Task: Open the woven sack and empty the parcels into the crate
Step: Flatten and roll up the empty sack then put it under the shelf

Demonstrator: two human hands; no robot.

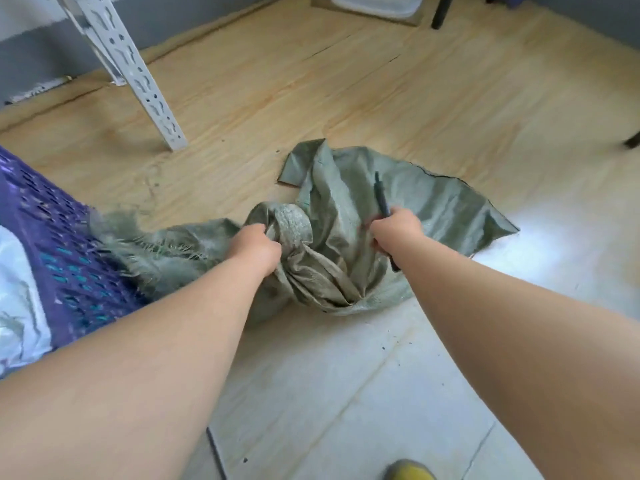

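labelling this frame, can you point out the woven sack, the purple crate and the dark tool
woven sack [346,244]: head view, on its crumpled middle folds.
purple crate [52,237]: head view, on its perforated side wall.
dark tool [382,199]: head view, on the shaft above the right hand [394,233].

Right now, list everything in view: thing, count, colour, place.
woven sack: one, grey-green, crumpled on the floor at centre, frayed end toward the crate
crate: one, purple perforated plastic, left edge
parcels: count unclear, white, inside the crate
dark tool: one, black, slim, in the right hand over the sack
shelf upright: one, white slotted metal, slanting at upper left
clear tub: one, translucent, top edge
dark legs: two, black, top and right edge
floor: pale wood boards
shoe: one, yellow, bottom edge
left hand: fingers bunching sack fabric
right hand: fist closed on the tool
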